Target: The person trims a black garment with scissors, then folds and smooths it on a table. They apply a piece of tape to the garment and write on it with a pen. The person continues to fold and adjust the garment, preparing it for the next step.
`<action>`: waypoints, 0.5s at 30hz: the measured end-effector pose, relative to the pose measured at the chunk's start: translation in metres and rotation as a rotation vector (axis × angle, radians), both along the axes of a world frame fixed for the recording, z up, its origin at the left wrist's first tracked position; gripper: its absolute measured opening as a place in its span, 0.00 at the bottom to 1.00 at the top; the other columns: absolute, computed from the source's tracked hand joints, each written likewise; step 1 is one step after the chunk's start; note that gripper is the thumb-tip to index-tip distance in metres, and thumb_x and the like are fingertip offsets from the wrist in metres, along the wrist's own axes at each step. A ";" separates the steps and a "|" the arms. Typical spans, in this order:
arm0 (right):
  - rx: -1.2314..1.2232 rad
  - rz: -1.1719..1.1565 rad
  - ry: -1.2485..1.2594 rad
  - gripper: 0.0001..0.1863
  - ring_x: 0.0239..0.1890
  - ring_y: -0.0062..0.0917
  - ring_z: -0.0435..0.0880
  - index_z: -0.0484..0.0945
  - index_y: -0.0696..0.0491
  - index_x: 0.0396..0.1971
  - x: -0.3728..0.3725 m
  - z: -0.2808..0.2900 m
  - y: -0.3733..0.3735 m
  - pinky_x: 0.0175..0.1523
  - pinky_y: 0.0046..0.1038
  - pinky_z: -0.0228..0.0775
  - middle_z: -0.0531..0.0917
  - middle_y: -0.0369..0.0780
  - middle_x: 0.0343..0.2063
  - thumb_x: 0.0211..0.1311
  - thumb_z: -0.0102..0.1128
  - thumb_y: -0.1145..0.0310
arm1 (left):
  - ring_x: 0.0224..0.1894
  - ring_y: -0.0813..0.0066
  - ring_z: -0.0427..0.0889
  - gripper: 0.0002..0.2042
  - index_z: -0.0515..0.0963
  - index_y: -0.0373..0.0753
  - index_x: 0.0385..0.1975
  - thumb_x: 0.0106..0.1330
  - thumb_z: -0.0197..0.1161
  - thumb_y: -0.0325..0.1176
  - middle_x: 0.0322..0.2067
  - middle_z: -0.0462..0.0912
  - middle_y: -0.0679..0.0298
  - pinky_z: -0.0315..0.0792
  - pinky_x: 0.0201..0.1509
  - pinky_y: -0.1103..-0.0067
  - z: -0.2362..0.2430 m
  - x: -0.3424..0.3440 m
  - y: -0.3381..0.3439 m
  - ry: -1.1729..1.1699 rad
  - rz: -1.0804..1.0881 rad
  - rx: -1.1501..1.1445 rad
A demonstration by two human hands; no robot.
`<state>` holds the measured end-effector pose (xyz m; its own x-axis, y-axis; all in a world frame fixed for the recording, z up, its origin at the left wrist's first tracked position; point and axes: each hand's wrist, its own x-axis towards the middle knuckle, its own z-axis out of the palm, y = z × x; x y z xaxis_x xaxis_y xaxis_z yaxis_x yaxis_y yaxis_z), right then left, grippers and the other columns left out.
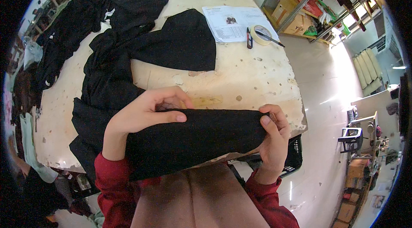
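A length of black fabric (201, 138) stretches across the front of the worktable, its upper edge nearly straight between my two hands. My left hand (146, 114) grips that edge with the thumb lying on the near face and the fingers curled behind. At the right end, my right hand (274, 138) pinches the corner between thumb and fingers. The same dark cloth trails off in folds to the left and away from me, and its lower edge hangs toward my lap.
More black cloth pieces (184, 39) lie on the pale, worn table (257, 82). Beyond them are a printed sheet (223, 13), a tape roll (261, 35), a pen (274, 42) and a small dark marker-like item (249, 39). A black perforated crate (295, 155) stands below the right edge.
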<state>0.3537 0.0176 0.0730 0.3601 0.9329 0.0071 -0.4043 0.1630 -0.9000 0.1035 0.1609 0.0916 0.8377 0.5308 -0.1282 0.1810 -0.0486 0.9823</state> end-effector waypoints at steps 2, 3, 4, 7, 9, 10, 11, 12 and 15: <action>-0.004 0.014 0.000 0.10 0.38 0.16 0.76 0.76 0.61 0.41 0.002 -0.002 -0.001 0.45 0.18 0.67 0.79 0.37 0.36 0.59 0.55 0.82 | 0.38 0.86 0.77 0.13 0.74 0.35 0.45 0.62 0.64 0.27 0.35 0.80 0.68 0.69 0.45 0.85 0.002 -0.008 -0.002 -0.030 0.036 0.009; -0.006 0.000 -0.021 0.10 0.38 0.16 0.76 0.76 0.61 0.41 0.001 -0.002 -0.001 0.45 0.18 0.67 0.79 0.37 0.36 0.59 0.55 0.82 | 0.38 0.86 0.77 0.12 0.75 0.35 0.44 0.61 0.64 0.26 0.35 0.80 0.68 0.69 0.45 0.86 0.001 -0.011 -0.004 -0.044 0.075 -0.004; -0.009 -0.014 -0.045 0.10 0.38 0.16 0.76 0.76 0.61 0.41 -0.001 0.000 -0.001 0.45 0.18 0.67 0.79 0.38 0.37 0.59 0.55 0.82 | 0.37 0.87 0.77 0.12 0.75 0.35 0.44 0.61 0.65 0.25 0.34 0.81 0.69 0.69 0.44 0.86 0.000 -0.012 -0.007 -0.061 0.114 -0.017; 0.006 -0.020 -0.104 0.11 0.38 0.16 0.76 0.76 0.61 0.42 -0.002 0.000 -0.002 0.45 0.17 0.67 0.80 0.38 0.38 0.59 0.56 0.83 | 0.36 0.87 0.77 0.13 0.75 0.35 0.44 0.59 0.65 0.23 0.34 0.81 0.69 0.69 0.44 0.87 -0.001 -0.017 -0.009 -0.083 0.170 0.015; 0.005 -0.033 -0.139 0.11 0.38 0.16 0.76 0.77 0.61 0.41 -0.002 0.000 -0.002 0.45 0.18 0.67 0.80 0.37 0.37 0.57 0.57 0.83 | 0.36 0.87 0.77 0.14 0.75 0.35 0.44 0.58 0.66 0.22 0.33 0.81 0.69 0.69 0.44 0.87 -0.002 -0.019 -0.010 -0.100 0.184 0.035; -0.005 -0.049 -0.155 0.11 0.37 0.16 0.76 0.77 0.60 0.41 -0.003 0.000 -0.002 0.44 0.18 0.67 0.80 0.37 0.37 0.56 0.58 0.84 | 0.36 0.87 0.77 0.13 0.75 0.36 0.43 0.58 0.66 0.22 0.33 0.81 0.69 0.69 0.43 0.87 -0.003 -0.020 -0.010 -0.111 0.190 0.032; -0.016 -0.065 -0.170 0.12 0.37 0.16 0.76 0.78 0.60 0.40 -0.004 0.001 -0.001 0.43 0.18 0.67 0.80 0.36 0.36 0.55 0.59 0.84 | 0.36 0.87 0.77 0.13 0.76 0.36 0.43 0.58 0.66 0.22 0.33 0.81 0.69 0.69 0.42 0.87 -0.004 -0.021 -0.010 -0.123 0.197 0.030; -0.003 -0.072 -0.318 0.11 0.36 0.17 0.76 0.79 0.59 0.39 -0.002 -0.001 -0.002 0.42 0.19 0.68 0.81 0.36 0.35 0.54 0.60 0.85 | 0.35 0.87 0.77 0.13 0.77 0.35 0.41 0.57 0.66 0.21 0.33 0.81 0.68 0.69 0.40 0.86 -0.001 -0.022 -0.011 -0.049 0.216 0.069; 0.064 -0.106 -0.715 0.12 0.36 0.21 0.78 0.79 0.58 0.34 0.008 -0.008 -0.004 0.42 0.22 0.69 0.81 0.37 0.35 0.48 0.63 0.86 | 0.32 0.83 0.77 0.10 0.79 0.35 0.36 0.53 0.67 0.21 0.31 0.81 0.66 0.70 0.36 0.85 0.008 -0.025 -0.017 0.132 0.261 0.313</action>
<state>0.3618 0.0134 0.0655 0.3349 0.8832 0.3283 0.3006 0.2301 -0.9256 0.0788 0.1440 0.0991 0.6571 0.7534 -0.0238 0.3497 -0.2767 0.8950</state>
